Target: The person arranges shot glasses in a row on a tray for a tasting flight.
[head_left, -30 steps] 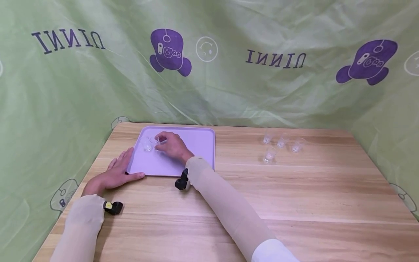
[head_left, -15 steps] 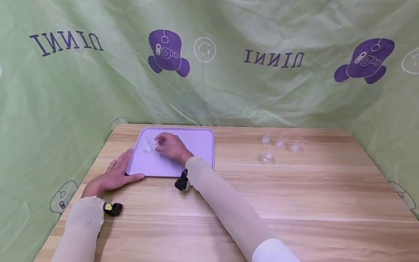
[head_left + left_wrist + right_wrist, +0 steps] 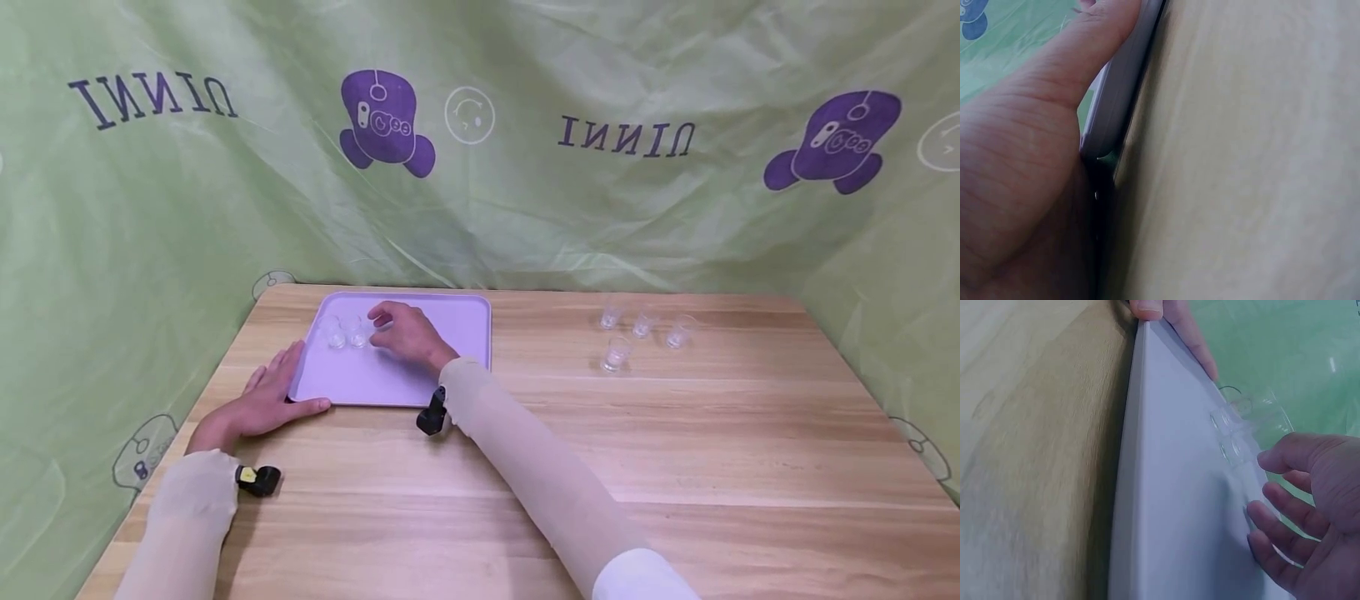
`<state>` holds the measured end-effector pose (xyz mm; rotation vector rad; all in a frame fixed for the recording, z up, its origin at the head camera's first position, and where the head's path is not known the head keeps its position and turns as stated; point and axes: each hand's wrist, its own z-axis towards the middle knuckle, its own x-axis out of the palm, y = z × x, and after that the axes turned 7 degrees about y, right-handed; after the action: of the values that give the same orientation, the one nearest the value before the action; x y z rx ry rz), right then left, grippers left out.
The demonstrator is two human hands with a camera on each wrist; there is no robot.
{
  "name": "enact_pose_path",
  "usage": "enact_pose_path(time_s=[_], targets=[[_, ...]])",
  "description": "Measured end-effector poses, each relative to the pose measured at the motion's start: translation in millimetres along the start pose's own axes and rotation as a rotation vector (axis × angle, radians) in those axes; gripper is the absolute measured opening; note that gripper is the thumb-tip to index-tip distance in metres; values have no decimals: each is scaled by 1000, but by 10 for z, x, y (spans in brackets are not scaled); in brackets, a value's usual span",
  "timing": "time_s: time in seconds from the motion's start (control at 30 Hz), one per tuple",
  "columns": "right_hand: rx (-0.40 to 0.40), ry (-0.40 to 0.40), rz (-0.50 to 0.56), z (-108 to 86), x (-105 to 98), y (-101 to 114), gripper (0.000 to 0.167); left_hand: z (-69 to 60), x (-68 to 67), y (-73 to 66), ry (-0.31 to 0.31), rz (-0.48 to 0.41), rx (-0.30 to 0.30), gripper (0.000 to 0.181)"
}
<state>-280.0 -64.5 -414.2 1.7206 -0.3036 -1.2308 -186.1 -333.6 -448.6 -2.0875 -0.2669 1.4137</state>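
Observation:
Two small clear shot glasses stand side by side on the left part of a purple tray (image 3: 420,379): a left glass (image 3: 337,335) and a right glass (image 3: 357,335). My right hand (image 3: 411,335) hovers just right of them, fingers loosely bent and thumb apart. In the right wrist view nothing lies between the fingers of that right hand (image 3: 1310,512), and the nearer glass (image 3: 1238,447) is beside the thumb. At the tray's front left corner my left hand (image 3: 258,402) lies with straight fingers along the left edge and its thumb at the front edge.
Several more clear shot glasses stand on the wooden table (image 3: 570,467) to the right, among them a front glass (image 3: 617,356) and a rightmost glass (image 3: 680,332). A green printed curtain (image 3: 510,208) hangs behind the table and at both sides.
My right hand has let go of the right glass, which now stands beside the left one, and has drawn back slightly to the right. The left hand stays in place.

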Motion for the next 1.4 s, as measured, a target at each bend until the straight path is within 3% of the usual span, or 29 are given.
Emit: enact_pose_path(time_s=[0.3, 0.67, 1.0, 1.2, 1.4], targets=[[-74, -8, -10, -184, -214, -47, 38, 1, 22, 7, -5, -3, 2, 119], [-153, -24, -34, -498, -495, 62, 31, 2, 33, 10, -6, -8, 5, 118], [-217, -13, -222, -796, -607, 112, 27, -19, 28, 3, -18, -16, 14, 118], [-259, -51, -292, -994, -754, 114, 26, -16, 23, -18, -27, 8, 17, 118], [-226, -77, -319, -1162, -916, 32, 27, -42, 16, -73, -34, -16, 40, 116]])
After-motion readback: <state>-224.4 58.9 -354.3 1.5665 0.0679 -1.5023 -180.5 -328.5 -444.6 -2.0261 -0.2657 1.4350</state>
